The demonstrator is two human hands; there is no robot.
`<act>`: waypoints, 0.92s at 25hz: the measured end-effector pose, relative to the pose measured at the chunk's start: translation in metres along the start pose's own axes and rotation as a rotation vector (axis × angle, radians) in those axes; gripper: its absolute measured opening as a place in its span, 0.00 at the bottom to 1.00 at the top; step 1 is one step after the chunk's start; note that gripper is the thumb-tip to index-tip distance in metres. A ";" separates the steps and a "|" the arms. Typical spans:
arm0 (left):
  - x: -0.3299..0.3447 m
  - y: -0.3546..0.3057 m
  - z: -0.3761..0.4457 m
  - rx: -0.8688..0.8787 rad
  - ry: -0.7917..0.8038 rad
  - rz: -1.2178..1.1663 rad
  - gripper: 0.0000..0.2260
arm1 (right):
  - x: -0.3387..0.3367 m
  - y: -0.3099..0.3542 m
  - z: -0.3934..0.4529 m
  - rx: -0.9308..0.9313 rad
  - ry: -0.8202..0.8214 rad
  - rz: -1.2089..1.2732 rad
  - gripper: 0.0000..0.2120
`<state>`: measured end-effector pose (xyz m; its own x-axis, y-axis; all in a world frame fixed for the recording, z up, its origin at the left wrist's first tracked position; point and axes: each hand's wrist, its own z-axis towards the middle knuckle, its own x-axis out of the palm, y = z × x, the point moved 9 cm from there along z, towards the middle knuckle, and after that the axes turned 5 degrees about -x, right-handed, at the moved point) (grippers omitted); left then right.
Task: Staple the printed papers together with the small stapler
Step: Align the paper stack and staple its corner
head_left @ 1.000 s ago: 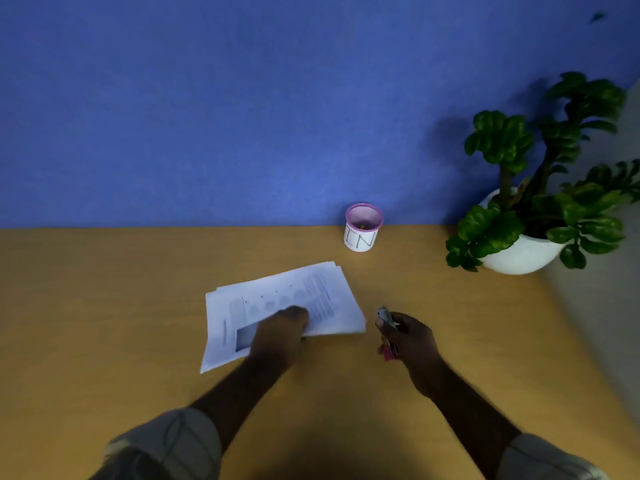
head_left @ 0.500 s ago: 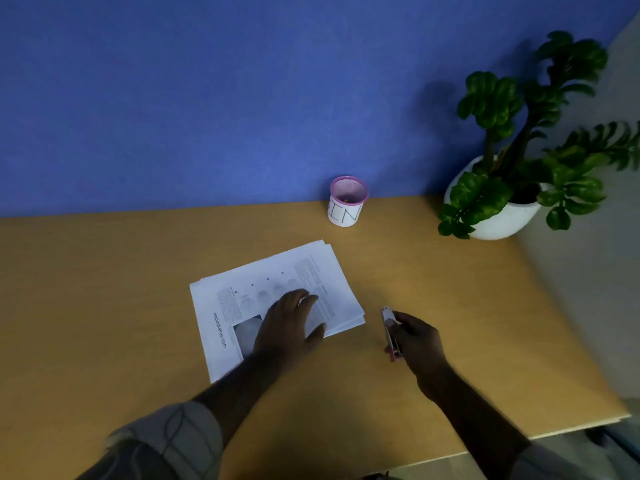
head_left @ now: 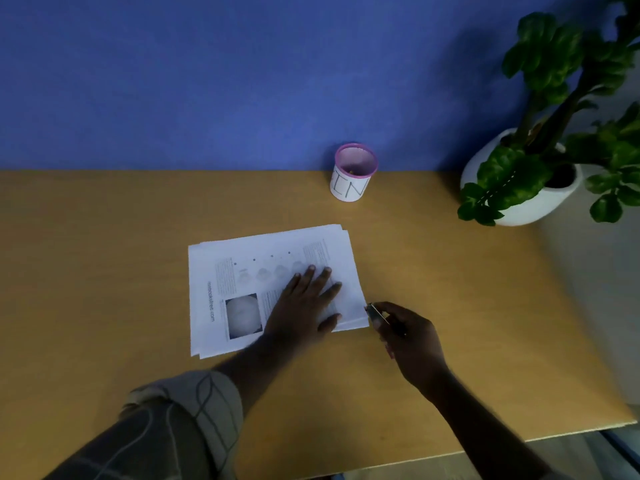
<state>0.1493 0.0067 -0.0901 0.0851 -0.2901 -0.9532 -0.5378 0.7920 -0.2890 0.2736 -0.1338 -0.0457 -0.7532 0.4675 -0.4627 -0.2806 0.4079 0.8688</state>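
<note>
A stack of printed papers lies on the wooden desk, its sheets slightly fanned. My left hand presses flat on the stack's right half, fingers spread. My right hand grips the small stapler, whose metal tip touches the stack's near right corner. Most of the stapler is hidden inside my fingers.
A white cup with a pink rim stands at the back of the desk by the blue wall. A potted plant in a white pot fills the back right corner. The desk's front edge runs close below my right arm.
My right hand has brought the stapler left, up to the stack's near right corner. My left hand stays flat on the papers. The camera has tilted down.
</note>
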 end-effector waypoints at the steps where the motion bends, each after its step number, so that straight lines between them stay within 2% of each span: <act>1: 0.003 -0.005 -0.004 0.018 -0.003 0.001 0.28 | -0.001 0.000 0.004 -0.042 0.016 -0.091 0.12; 6: 0.009 -0.019 -0.015 -0.103 -0.045 0.046 0.33 | 0.004 0.018 0.018 -0.362 0.125 -0.458 0.14; 12: 0.015 -0.014 -0.015 -0.110 -0.050 0.080 0.33 | 0.020 0.029 0.024 -0.654 0.185 -0.743 0.16; 18: 0.014 -0.012 -0.014 -0.109 -0.088 0.097 0.31 | 0.026 0.036 0.026 -0.773 0.202 -0.809 0.17; 23: 0.013 -0.011 -0.014 -0.113 -0.096 0.068 0.30 | 0.027 0.033 0.026 -0.770 0.208 -0.789 0.17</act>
<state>0.1448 -0.0137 -0.0980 0.1215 -0.1809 -0.9760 -0.6359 0.7408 -0.2165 0.2600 -0.0876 -0.0343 -0.2663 0.1228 -0.9560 -0.9620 -0.0953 0.2557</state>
